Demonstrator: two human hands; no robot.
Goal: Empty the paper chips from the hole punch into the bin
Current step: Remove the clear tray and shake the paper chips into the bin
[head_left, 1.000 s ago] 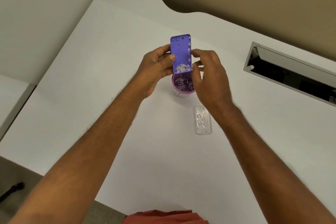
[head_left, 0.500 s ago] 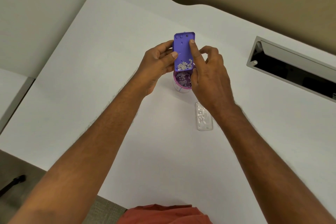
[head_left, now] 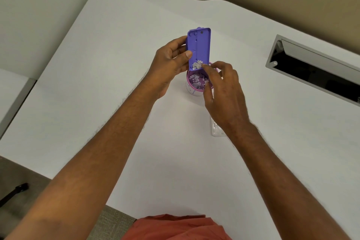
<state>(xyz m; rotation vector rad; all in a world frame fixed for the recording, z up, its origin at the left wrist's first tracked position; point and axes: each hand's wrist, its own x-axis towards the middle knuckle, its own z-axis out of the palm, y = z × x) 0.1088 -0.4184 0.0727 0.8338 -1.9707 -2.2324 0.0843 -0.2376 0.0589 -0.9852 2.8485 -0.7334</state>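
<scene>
My left hand [head_left: 169,62] grips a purple hole punch [head_left: 200,45] by its left edge and holds it tilted, open underside toward me, lower end over the bin. A clump of white paper chips [head_left: 197,65] sits at that lower end. Directly beneath stands a small round pink bin [head_left: 191,90] with several chips inside. My right hand [head_left: 224,91] hovers over the bin's right rim, index fingertip touching the chips at the punch's lower end; it holds nothing.
A clear plastic cover [head_left: 216,131] lies on the white desk [head_left: 97,84] below my right wrist, partly hidden. A metal-rimmed cable slot [head_left: 315,68] is cut into the desk at the right. The desk's front edge is near my body.
My right hand has slid down from the punch's upper part to its lower end, by the chips. The punch has stayed in my left hand over the bin.
</scene>
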